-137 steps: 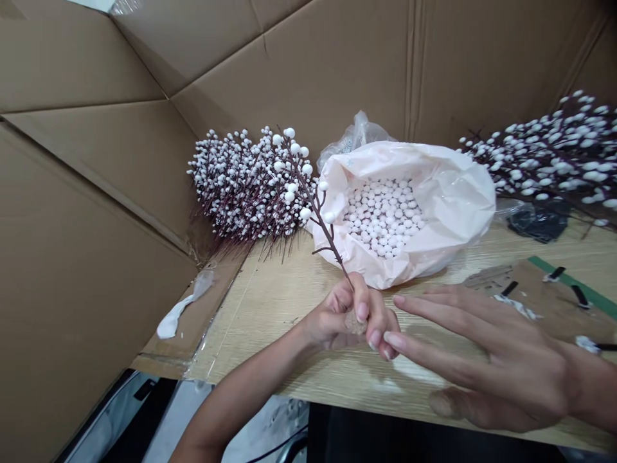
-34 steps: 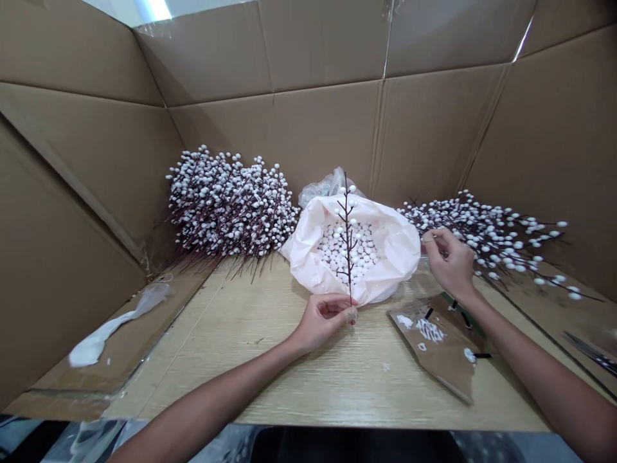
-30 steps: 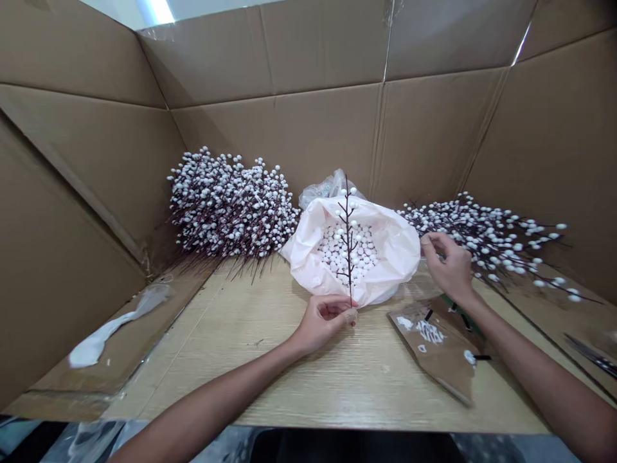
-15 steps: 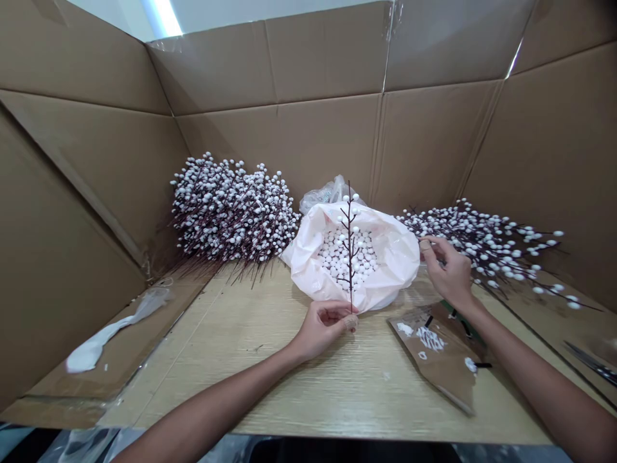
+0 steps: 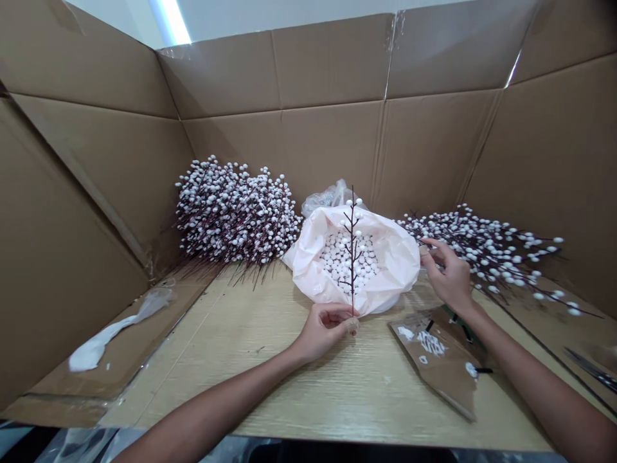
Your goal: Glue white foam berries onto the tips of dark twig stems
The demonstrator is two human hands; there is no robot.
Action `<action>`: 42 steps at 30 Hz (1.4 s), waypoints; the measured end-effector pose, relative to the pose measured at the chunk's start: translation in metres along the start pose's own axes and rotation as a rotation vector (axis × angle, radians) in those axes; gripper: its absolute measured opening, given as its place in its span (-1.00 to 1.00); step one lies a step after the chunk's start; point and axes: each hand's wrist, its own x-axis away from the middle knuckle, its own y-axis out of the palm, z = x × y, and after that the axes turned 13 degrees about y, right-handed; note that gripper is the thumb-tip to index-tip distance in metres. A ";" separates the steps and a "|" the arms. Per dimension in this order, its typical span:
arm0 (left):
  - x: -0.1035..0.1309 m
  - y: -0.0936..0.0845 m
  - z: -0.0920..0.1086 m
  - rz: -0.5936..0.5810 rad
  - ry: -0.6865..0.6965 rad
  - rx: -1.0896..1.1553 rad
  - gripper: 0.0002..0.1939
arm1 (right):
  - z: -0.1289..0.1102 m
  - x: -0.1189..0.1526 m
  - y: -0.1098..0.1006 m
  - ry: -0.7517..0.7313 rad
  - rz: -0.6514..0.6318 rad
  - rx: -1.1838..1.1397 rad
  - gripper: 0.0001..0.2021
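My left hand [image 5: 330,329] pinches the lower end of a dark twig [image 5: 353,257], which stands upright with white balls on its upper part and several bare side shoots lower down. Behind the twig lies an open pale pink bag [image 5: 308,273] full of white balls [image 5: 332,257]. At the bag's right edge is my right hand [image 5: 446,270], its thumb and fingertips brought together; whatever is between them is too small to make out.
Bundles of white-berried twigs lie at the left [image 5: 236,212] and right [image 5: 501,247]. A cardboard piece [image 5: 446,379] with white smears rests below my right hand. Scissors [image 5: 590,368] are at the far right, a white plastic strip [image 5: 96,350] at the left. Cardboard walls [image 5: 328,141] surround the table.
The whole view has shifted slightly, with things appearing a little lower. Both hands keep nearly the same pose, and the twig is still upright in my left hand.
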 end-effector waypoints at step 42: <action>-0.002 0.002 0.006 0.011 0.023 -0.037 -0.66 | 0.000 -0.011 -0.006 0.075 0.034 -0.194 -0.64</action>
